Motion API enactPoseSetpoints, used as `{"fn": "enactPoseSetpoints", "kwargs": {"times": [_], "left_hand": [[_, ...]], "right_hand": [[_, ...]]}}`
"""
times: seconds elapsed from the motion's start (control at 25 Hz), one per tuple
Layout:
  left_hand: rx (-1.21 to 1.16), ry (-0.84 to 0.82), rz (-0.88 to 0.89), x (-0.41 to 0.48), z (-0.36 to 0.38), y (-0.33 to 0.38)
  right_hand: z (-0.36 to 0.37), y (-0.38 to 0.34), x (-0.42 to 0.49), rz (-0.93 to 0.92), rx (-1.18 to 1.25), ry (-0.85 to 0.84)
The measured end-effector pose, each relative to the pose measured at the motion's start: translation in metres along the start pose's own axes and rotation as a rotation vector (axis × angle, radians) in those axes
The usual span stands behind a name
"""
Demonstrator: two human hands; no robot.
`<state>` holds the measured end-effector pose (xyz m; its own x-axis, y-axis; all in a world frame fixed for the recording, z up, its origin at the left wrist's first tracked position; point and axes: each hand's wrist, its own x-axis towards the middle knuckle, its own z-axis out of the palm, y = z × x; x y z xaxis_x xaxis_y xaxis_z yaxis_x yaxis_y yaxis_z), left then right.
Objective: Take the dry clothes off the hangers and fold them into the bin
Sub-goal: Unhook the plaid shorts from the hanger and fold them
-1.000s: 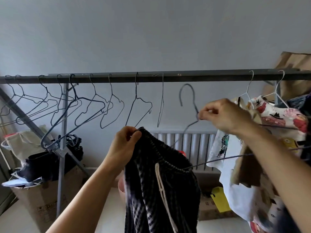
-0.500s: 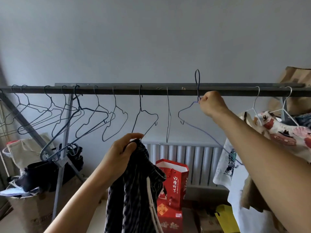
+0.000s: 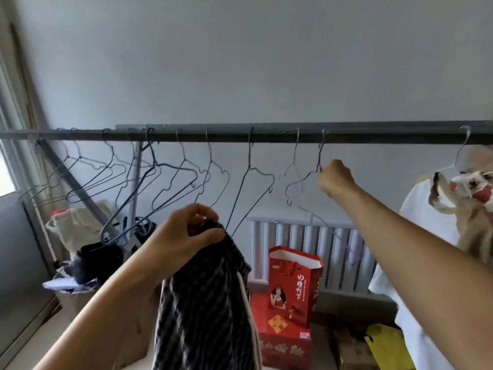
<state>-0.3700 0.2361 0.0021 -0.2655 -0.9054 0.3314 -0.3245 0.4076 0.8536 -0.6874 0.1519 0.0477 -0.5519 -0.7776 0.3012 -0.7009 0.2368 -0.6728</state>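
Since the earlier frame, the hanger (image 3: 319, 156) has come down from above the rail (image 3: 373, 137), and its hook now sits over the rail. The right hand (image 3: 334, 180) has dropped below rail level and is clenched around the hanger's neck. The left hand (image 3: 192, 231) grasps the waistband of the dark striped shorts (image 3: 208, 303), which are off the hanger and hang in front of the person, below the rail's middle. A white drawstring (image 3: 244, 292) trails down the shorts' right side.

The rail runs level across the view in front of a plain grey wall (image 3: 240, 62). A radiator (image 3: 306, 252) is mounted on that wall below the rail.

Empty hangers (image 3: 154, 158) crowd the rail from its left end to just beside the held hanger. Right of the right hand, a bare stretch of rail reaches to the next hook. Near the rail's right end hang a white shirt (image 3: 426, 222) and a patterned garment (image 3: 474, 193).

A slanted brace (image 3: 69, 180) and an upright post (image 3: 136, 182) of the rack stand under the rail's left part. Behind them are a canvas bag (image 3: 77, 225) and a dark bag (image 3: 93, 263).

On the floor (image 3: 32, 351) below the radiator, a red gift bag (image 3: 293, 284) stands on a red box (image 3: 282, 343). A yellow bag (image 3: 386, 348) lies to the right of them.
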Motion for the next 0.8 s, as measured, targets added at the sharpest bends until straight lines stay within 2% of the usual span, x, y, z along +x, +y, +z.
{"fn": "enactPoseSetpoints", "kwargs": {"times": [0.08,0.16,0.24,0.28,0.32,0.4,0.44,0.52,0.68,0.8], "left_hand": [[0.039,-0.015,0.002,-0.003,-0.008,0.002],[0.057,-0.017,0.012,-0.007,-0.015,0.003],[0.032,-0.016,0.019,-0.013,-0.019,0.004],[0.005,-0.014,0.019,-0.017,-0.021,0.004],[-0.027,-0.014,0.023,-0.022,-0.021,0.002],[-0.089,-0.039,0.04,-0.033,-0.02,-0.003],[-0.107,-0.052,0.051,-0.039,-0.019,-0.007],[-0.113,-0.055,0.069,-0.049,-0.016,-0.015],[-0.229,-0.008,0.079,-0.065,-0.025,-0.027],[-0.361,0.027,0.071,-0.073,-0.046,-0.034]], "right_hand": [[-0.003,-0.004,-0.025,-0.07,-0.189,0.023],[-0.001,-0.009,-0.055,-0.201,-0.246,0.093],[0.006,-0.014,-0.091,-0.413,-0.092,0.16],[0.011,-0.014,-0.113,-0.508,0.058,0.137],[0.016,-0.013,-0.136,-0.575,0.216,0.053],[0.03,-0.008,-0.18,-0.633,0.371,-0.25],[0.041,-0.003,-0.195,-0.643,0.357,-0.399],[0.066,0.013,-0.209,-0.641,0.28,-0.589],[0.102,0.042,-0.209,-0.479,0.226,-0.812],[0.101,0.054,-0.21,-0.38,0.381,-0.863]]}}
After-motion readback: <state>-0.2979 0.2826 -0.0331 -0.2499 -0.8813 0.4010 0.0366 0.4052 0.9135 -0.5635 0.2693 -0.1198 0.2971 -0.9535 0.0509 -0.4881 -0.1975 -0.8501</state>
